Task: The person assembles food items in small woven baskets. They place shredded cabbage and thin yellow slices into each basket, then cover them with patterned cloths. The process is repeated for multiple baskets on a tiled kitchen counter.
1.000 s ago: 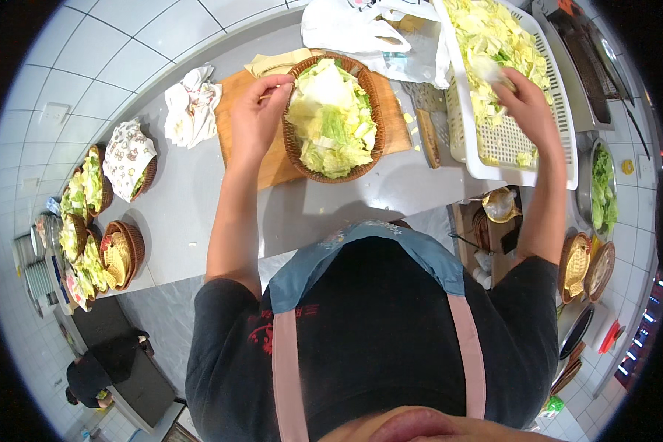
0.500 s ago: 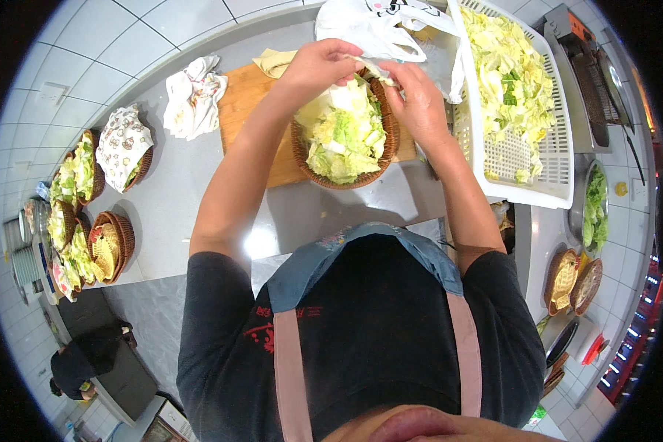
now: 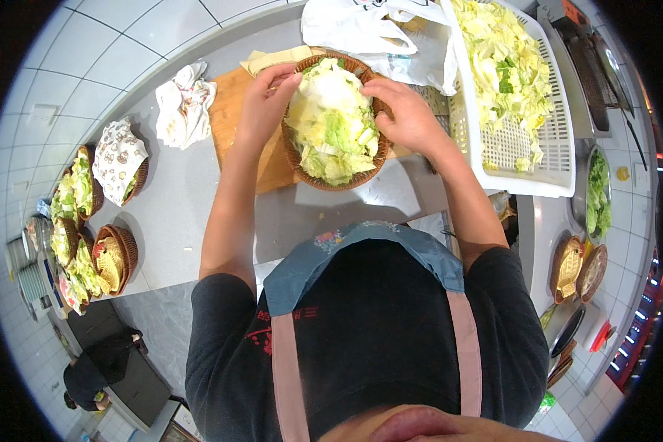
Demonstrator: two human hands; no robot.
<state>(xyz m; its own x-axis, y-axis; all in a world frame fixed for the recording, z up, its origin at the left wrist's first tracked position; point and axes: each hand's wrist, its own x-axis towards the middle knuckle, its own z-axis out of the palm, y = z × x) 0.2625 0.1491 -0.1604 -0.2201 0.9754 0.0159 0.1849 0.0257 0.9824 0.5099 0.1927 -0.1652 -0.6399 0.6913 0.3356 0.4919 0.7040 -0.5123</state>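
A round brown wicker basket (image 3: 381,151) heaped with torn pale-green cabbage leaves (image 3: 335,121) stands in front of me, partly over a wooden cutting board (image 3: 232,110). At the basket's left rim is my left hand (image 3: 269,103), its fingers apart and the tips by the leaves. Over the right rim reaches my right hand (image 3: 409,114), fingers stretched toward the leaves and thumb spread. Nothing shows gripped in either hand. Whether the fingertips press on the leaves or only on the rim is hard to tell. A folded beige cloth (image 3: 276,59) lies behind the basket.
At right stands a white perforated crate (image 3: 519,184) of cabbage leaves, beside a white plastic bag (image 3: 357,29). A stained white cloth (image 3: 184,107) lies left. Farther left are filled baskets, a cloth-covered basket (image 3: 121,162) and stacked baskets (image 3: 121,254). Another person (image 3: 103,368) is at lower left.
Half a second ago both hands were close together at the basket's back edge, pinching a pale leaf piece. Now they have parted to either side of the basket, and that piece is out of them.
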